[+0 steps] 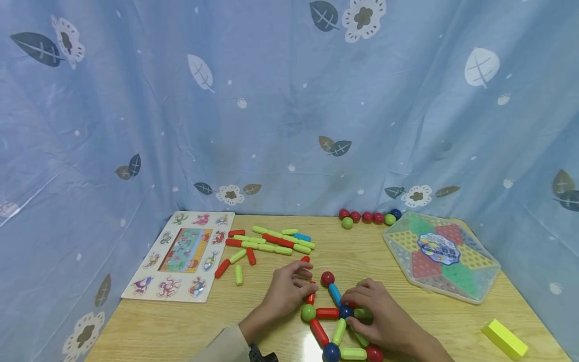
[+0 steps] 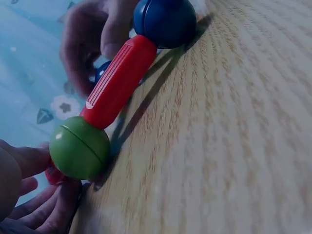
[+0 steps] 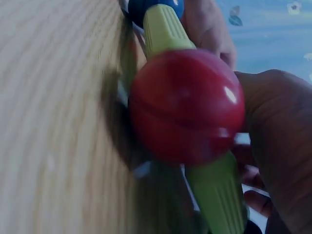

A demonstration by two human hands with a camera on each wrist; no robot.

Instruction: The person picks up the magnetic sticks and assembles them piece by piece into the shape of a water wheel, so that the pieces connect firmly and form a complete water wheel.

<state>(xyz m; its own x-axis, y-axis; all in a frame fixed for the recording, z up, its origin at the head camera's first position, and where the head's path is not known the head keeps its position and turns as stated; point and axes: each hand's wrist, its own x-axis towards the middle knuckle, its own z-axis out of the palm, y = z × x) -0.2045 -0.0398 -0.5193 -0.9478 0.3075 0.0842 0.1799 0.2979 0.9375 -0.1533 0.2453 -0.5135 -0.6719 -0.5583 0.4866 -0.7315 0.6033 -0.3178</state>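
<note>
On the table lies a frame of magnetic rods and balls. My left hand (image 1: 289, 289) pinches a red rod (image 1: 311, 294) standing off the green ball (image 1: 308, 312); the left wrist view shows thumb and fingers behind that green ball (image 2: 80, 147). My right hand (image 1: 382, 311) holds the middle dark blue ball (image 1: 346, 311), fingers above and thumb below, and partly hides the rods to its right. From that ball a light blue rod (image 1: 335, 295) runs to a red ball (image 1: 327, 278). Nearest me are another dark blue ball (image 1: 331, 352) and a red ball (image 1: 374, 353), joined by a yellow-green rod (image 1: 354, 353).
Loose red and yellow-green rods (image 1: 267, 247) lie left of centre at the back. Several loose balls (image 1: 367, 217) line the rear edge. A picture puzzle board (image 1: 148, 281) lies left, a hexagonal game board (image 1: 441, 256) right, and a yellow block (image 1: 504, 340) near the right edge.
</note>
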